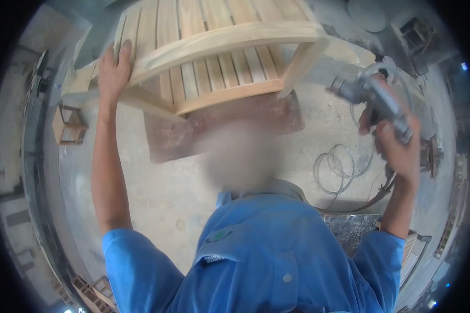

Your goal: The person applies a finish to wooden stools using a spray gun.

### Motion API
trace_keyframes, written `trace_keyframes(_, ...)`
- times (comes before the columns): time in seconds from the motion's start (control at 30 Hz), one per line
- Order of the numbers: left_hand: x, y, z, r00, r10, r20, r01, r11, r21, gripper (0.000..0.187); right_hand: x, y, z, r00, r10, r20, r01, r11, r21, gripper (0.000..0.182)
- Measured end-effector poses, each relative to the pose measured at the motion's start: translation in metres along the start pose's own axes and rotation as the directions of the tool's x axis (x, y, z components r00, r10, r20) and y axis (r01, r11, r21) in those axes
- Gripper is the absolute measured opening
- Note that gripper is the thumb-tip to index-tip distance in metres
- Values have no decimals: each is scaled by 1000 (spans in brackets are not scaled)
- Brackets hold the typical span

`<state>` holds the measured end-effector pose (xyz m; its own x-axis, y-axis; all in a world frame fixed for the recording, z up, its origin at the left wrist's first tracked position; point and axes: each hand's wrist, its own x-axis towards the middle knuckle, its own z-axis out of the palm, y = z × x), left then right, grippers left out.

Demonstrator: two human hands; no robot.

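Observation:
A slatted piece of light wooden furniture [214, 44] with a lower slatted shelf stands at the top centre. My left hand [115, 70] rests on its left front corner, fingers a little apart on the slats, holding nothing loose. On the right, my right hand [399, 141] is wrapped round a grey metal power or air tool [384, 99], held off to the right of the furniture. The tool is blurred, so its exact type is unclear. A clear hose loop shows round it.
Beneath the furniture lies a worn reddish-brown board [172, 135]. Coiled clear hose [335, 169] lies on the floor at the right, near a dark speckled slab [352, 229]. A small wooden stool [70, 125] stands at the left.

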<state>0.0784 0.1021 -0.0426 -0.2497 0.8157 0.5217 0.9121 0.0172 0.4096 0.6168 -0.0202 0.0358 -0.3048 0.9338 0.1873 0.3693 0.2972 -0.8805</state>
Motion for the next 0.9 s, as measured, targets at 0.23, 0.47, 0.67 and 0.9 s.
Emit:
trace_keyframes(0.23, 1, 10, -4, 1000, -5, 6, 5, 998, -58, 84, 24, 59, 102, 981, -12, 194, -18, 988, 152, 49)
trace_keyframes(0.47, -1, 12, -5, 999, -36, 14, 36, 999, -8, 89, 82, 92, 173, 972, -173, 160, 169, 985, 40, 47)
trace_keyframes(0.67, -9, 47, -16, 982, -187, 7, 186, 981, 57, 78, 126, 105, 210, 947, -303, 106, 305, 952, -1, 47)
trace_keyframes(0.9, -8, 36, -9, 989, -141, -50, 145, 986, 86, 77, 104, 110, 205, 915, -313, 257, 308, 950, 58, 47)
